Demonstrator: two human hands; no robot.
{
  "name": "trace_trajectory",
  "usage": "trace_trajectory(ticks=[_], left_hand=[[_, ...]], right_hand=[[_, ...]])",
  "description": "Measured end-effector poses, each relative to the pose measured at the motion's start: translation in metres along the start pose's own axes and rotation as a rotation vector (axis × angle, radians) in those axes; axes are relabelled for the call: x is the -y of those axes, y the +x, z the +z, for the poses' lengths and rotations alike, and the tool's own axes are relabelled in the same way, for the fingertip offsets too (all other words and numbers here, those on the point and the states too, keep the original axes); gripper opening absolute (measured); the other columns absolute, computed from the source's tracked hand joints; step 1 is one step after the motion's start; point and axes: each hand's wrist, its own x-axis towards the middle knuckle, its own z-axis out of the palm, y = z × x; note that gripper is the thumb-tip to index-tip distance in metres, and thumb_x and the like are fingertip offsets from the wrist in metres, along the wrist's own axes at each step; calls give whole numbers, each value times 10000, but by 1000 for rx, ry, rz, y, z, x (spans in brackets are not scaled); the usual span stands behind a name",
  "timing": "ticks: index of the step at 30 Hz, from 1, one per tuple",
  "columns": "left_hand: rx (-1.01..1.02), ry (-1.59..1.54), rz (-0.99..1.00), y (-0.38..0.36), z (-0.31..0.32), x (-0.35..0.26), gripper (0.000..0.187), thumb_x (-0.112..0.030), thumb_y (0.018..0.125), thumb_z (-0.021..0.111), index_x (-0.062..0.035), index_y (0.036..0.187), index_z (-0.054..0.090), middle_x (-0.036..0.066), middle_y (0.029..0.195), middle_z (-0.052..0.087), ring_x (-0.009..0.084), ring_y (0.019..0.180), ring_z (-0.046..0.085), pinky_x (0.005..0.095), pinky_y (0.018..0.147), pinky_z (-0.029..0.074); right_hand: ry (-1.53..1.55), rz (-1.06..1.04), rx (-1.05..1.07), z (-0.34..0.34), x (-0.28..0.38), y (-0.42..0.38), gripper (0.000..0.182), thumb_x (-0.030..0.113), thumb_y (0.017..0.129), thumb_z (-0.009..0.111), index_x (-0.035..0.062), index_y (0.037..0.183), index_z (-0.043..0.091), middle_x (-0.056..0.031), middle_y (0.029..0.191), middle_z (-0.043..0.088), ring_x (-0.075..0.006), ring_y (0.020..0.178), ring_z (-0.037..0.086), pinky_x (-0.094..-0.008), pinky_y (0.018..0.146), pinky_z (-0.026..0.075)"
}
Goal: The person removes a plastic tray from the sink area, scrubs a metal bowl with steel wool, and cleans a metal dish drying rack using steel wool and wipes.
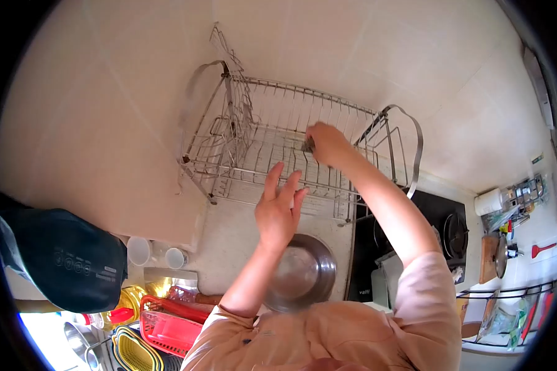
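Note:
A two-tier wire dish rack stands on the counter against the wall. Inside its upper tier, my right hand is closed round a small grey scouring pad, mostly hidden by the fingers, close over the wire base. My left hand is at the front of the rack with its fingers spread and nothing in them; the fingertips overlap the front rail in this view. Below the rack, near my body, a round stainless steel basin rests on the counter.
A black gas stove is close on the right. To the left are two cups, a dark green bag, a red basket, an oil bottle and yellow baskets. A wall rack holds utensils at far right.

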Motion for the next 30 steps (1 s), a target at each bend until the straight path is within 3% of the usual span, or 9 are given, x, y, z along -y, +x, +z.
trace_trajectory(ticks=[6,9,12,15,18,22,25,28,30], left_hand=[[-52,46,90,2,0,3,308,-218,787,665,-146,1079,599,97,1229,494,189,665,599,324,595,500],[-42,60,87,1,-1,1,322,-220,787,664,-146,1092,593,101,1237,488,203,712,613,326,614,506],[-79,115,106,1,2,6,446,-299,764,681,-128,1154,548,102,1258,470,241,820,613,334,631,513],[-127,64,-17,5,-3,5,602,-337,701,729,-74,1186,489,137,1265,439,333,1117,479,393,812,467],[-168,135,71,6,-3,14,642,-440,672,708,-71,1148,486,106,1229,462,305,970,563,372,664,512],[-137,112,41,4,-5,12,594,-413,669,722,-71,1097,494,98,1203,461,306,969,558,380,680,506],[-124,54,40,5,-5,11,589,-385,667,734,-69,1097,485,98,1200,454,306,977,550,381,689,502],[-90,27,38,6,-10,11,593,-352,669,745,-66,1108,467,103,1196,448,310,995,535,385,714,494],[-102,-3,58,7,-11,13,611,-335,666,752,-63,1121,448,113,1188,447,314,1016,520,391,728,488]], right_hand=[[138,-63,53,-34,5,-14,199,57,667,628,44,866,624,-171,930,581,-358,887,569,-416,779,465],[156,136,52,-4,-1,-14,292,14,693,599,35,984,602,-185,1021,563,-356,991,541,-404,847,453],[80,79,10,-20,-5,-8,266,35,712,605,29,978,592,-189,1017,559,-346,985,540,-418,835,446],[383,54,-64,-55,31,-45,241,89,754,632,11,971,562,-195,961,544,-354,943,547,-408,808,436],[387,-183,-156,-16,41,-56,272,103,775,628,-14,996,521,-207,961,534,-347,979,527,-409,824,415],[427,-106,-88,-16,32,-40,298,150,792,626,-22,1006,509,-221,978,534,-365,953,524,-411,828,414],[329,124,-36,-22,22,-24,297,191,806,613,-22,992,524,-218,964,546,-373,932,531,-417,813,426],[346,-72,-217,-40,38,-37,293,221,822,593,-18,982,537,-210,942,560,-371,922,544,-430,791,440],[324,-128,-171,-24,61,-46,286,228,829,582,-14,976,538,-205,942,564,-365,922,549,-435,786,446]])
